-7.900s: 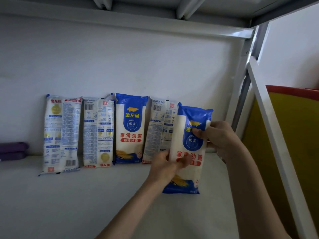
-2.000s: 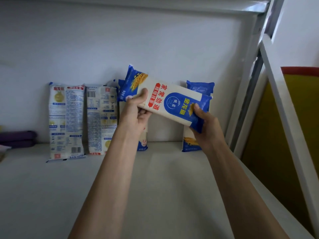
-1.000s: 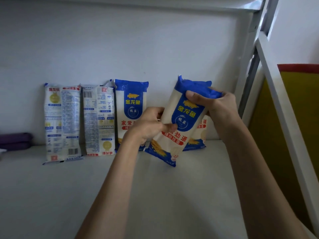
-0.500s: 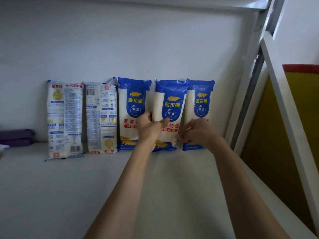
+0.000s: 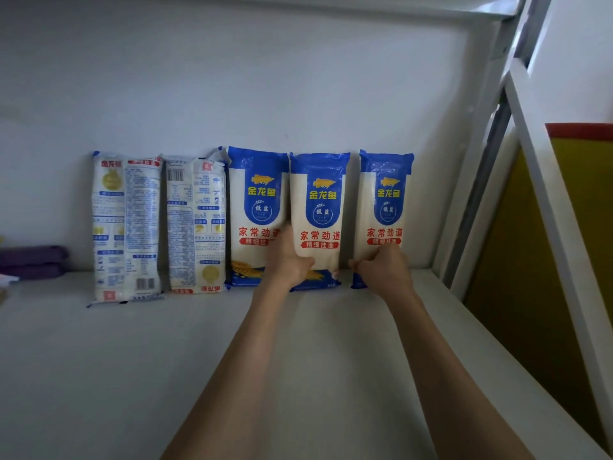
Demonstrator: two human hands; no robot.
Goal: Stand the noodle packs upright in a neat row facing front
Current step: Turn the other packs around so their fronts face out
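Note:
Several noodle packs lean upright against the white back wall of the shelf. The three on the right show their blue and white fronts: one (image 5: 257,207), a middle one (image 5: 320,207) and the rightmost (image 5: 384,204). Two packs on the left show their printed backs (image 5: 127,227) (image 5: 195,224); the second of these is upside down. My left hand (image 5: 287,260) grips the lower left edge of the middle front-facing pack. My right hand (image 5: 381,270) holds the bottom of the rightmost pack.
The white shelf board (image 5: 132,360) stretches toward me. A purple folded thing (image 5: 31,262) lies at the far left by the wall. A white metal frame post (image 5: 481,161) and slanted rail (image 5: 557,227) stand at the right, with a yellow panel (image 5: 544,260) behind them.
The pack I turned in the air now stands front-facing in the row. My right hand has shifted from it to the rightmost pack, and a gap has opened between the two packs.

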